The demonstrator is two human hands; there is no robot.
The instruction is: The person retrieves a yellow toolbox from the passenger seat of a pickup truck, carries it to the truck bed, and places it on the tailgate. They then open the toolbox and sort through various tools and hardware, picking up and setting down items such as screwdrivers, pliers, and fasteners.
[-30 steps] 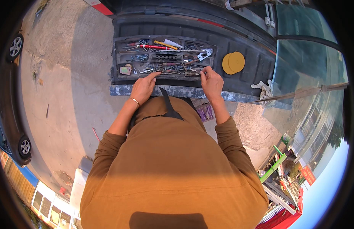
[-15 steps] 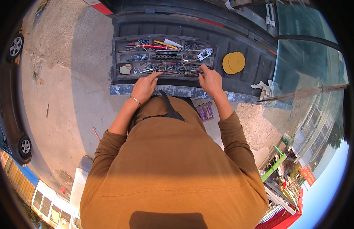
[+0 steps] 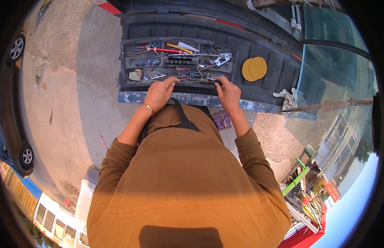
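Note:
A dark plastic tool tray point(image 3: 125, 62) full of small hardware lies in front of me. At its near edge my left hand point(image 3: 159, 91) has thumb and fingers closed together; what they pinch, if anything, is too small to make out. My right hand point(image 3: 229, 94) pinches a small dark slim piece point(image 3: 216, 81) over the tray's near right part. Loose screws and bits point(image 3: 187, 73) fill the compartment between the hands. Farther back in the tray lie a red slim tool point(image 3: 169, 51), a yellow-handled tool point(image 3: 179, 48) and a metal plate with holes point(image 3: 223, 59).
Two yellow discs point(image 3: 258, 68) overlap on the black ribbed truck bed point(image 3: 278, 78), right of the tray. A crumpled white cloth point(image 3: 288, 98) hangs by the worn metal edge point(image 3: 179, 97). A glass pane point(image 3: 332, 70) rises on the right. A dark car point(image 3: 12, 111) stands far left.
My left hand's outstretched index finger has drawn in and its fingers have come together. The right hand has shifted slightly, with a dark slim piece now showing in its fingers.

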